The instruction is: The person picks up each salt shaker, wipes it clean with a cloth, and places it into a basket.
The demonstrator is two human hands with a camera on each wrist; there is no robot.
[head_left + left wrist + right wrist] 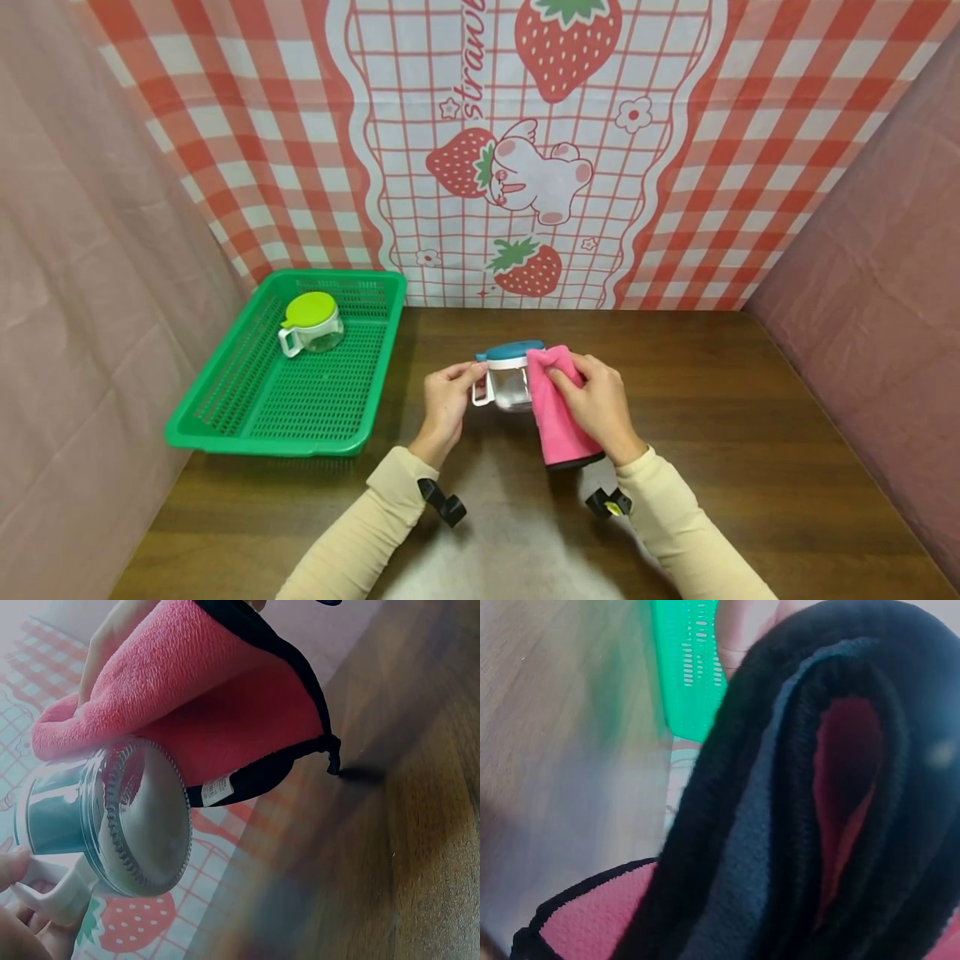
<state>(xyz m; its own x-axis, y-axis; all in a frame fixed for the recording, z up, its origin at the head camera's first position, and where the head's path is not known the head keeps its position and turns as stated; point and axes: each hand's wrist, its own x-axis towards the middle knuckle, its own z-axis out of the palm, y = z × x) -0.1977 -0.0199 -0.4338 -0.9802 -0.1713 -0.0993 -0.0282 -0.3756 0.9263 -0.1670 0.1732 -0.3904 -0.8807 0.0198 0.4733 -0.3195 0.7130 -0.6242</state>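
A clear glass jar (511, 388) with a blue lid (515, 350) and a white handle is held up at the middle of the table. My left hand (444, 405) pinches the handle (64, 889), and the jar's ribbed round base (154, 821) faces the left wrist camera. In my right hand (602, 406) is a pink cloth (553, 417) with a black edge, its thumb lying over the fabric. The cloth lies against the jar's right side and hides part of it. Folds of the cloth (739, 870) fill most of the right wrist view.
On the left of the wooden table (697, 417) stands a green slotted basket (367, 400). Inside it, towards the back, sits another clear jar (325, 337) with a lime-green lid (311, 309) and a white handle. A strawberry-print curtain (517, 108) hangs behind the table.
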